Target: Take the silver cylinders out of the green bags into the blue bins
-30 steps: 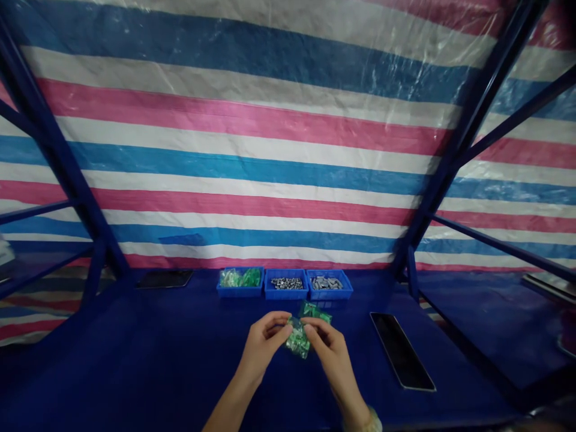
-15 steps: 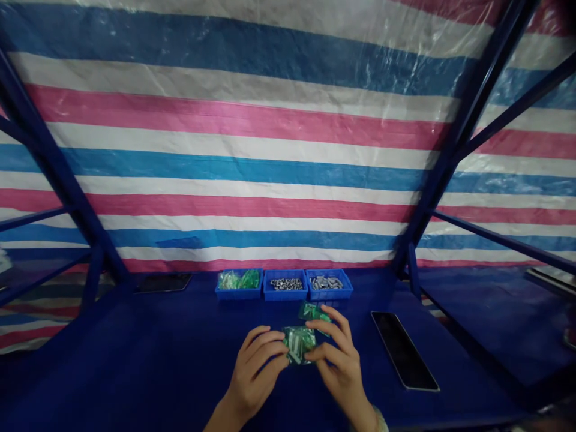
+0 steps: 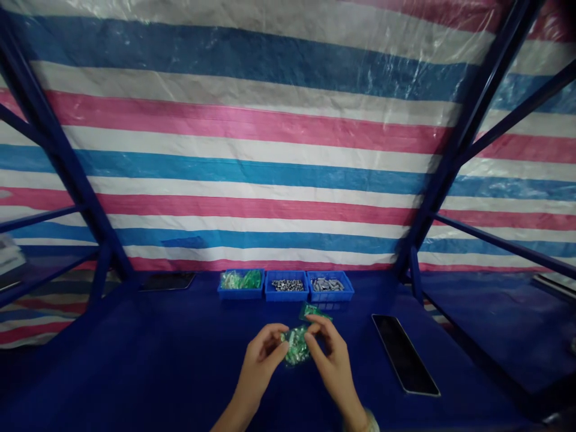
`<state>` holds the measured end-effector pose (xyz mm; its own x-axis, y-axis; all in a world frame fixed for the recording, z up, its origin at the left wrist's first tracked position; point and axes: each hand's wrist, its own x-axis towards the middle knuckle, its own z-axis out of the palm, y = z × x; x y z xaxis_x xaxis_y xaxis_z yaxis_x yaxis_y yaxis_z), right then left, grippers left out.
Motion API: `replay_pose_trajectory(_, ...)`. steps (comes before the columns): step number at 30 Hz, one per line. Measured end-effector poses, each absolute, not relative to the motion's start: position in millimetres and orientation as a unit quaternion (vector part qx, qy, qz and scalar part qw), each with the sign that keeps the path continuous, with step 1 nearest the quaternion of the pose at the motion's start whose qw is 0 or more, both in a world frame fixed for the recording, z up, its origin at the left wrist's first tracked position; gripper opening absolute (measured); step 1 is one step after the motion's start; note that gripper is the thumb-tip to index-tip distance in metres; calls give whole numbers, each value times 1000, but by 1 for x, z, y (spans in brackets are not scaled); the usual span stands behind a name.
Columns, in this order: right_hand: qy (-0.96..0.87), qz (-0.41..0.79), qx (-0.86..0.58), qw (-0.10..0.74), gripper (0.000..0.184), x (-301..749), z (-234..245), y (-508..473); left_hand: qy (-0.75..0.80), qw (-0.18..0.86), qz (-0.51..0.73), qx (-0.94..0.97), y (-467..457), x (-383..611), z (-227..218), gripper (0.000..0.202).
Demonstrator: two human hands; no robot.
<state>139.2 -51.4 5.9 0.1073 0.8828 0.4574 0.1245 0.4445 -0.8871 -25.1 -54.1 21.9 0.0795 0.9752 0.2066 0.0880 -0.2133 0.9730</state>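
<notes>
Between my two hands is a small clear-and-green plastic bag [image 3: 297, 346] with small pieces inside. My left hand [image 3: 264, 354] pinches its left edge between thumb and fingers. On the other side my right hand [image 3: 328, 349] grips the right edge, thumb toward me. Just beyond my right fingers a second green bag [image 3: 311, 310] lies on the blue table, partly covered by that hand. What exactly is inside the held bag is too blurred to make out.
Three blue bins stand in a row at the back: one with green and clear bags [image 3: 240, 294], one with small metal parts [image 3: 287, 296], one with grey pieces [image 3: 330, 296]. A phone [image 3: 405, 354] lies to the right, another dark flat device [image 3: 167, 281] back left. Blue posts flank the striped sheet.
My fingers have curled in from lying over the bag to pinching its two sides. The bag's face has turned, and its long pale pieces no longer show clearly.
</notes>
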Motion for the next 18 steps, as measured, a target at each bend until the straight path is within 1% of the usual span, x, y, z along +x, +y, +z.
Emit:
replay_pose_trajectory(2, -569, 330, -444, 609, 29, 139, -4, -48, 444, 475, 459, 605, -47, -26, 19, 16)
replay_pose_trajectory(3, -557, 334, -452, 612, 30, 140, -8, -47, 443, 473, 444, 619, -40, -29, 19, 16)
replay_pose_trajectory(5, -537, 336, -465, 619, 32, 144, -15, -46, 452, 426, 442, 648, -19, -40, 26, 17)
replay_pose_trajectory(6, -529, 337, -469, 622, 32, 147, -17, -46, 465, 381, 450, 661, -5, -47, 31, 17)
replay_pose_trajectory(8, -521, 337, -474, 624, 33, 154, -18, -48, 490, 258, 462, 693, 30, -65, 47, 14)
replay_pose_trajectory(10, -521, 331, -478, 625, 30, 161, -18, -51, 548, 88, 413, 722, 70, -84, 64, 10)
replay_pose_trajectory(11, -524, 325, -479, 624, 29, 164, -18, -52, 562, 58, 399, 722, 89, -93, 71, 10)
replay_pose_trajectory(14, -545, 309, -475, 619, 24, 170, -19, -57, 579, 29, 350, 736, 137, -110, 84, 13)
replay_pose_trajectory(18, -567, 307, -470, 603, 23, 176, -23, -63, 580, 29, 254, 773, 170, -118, 79, 17)
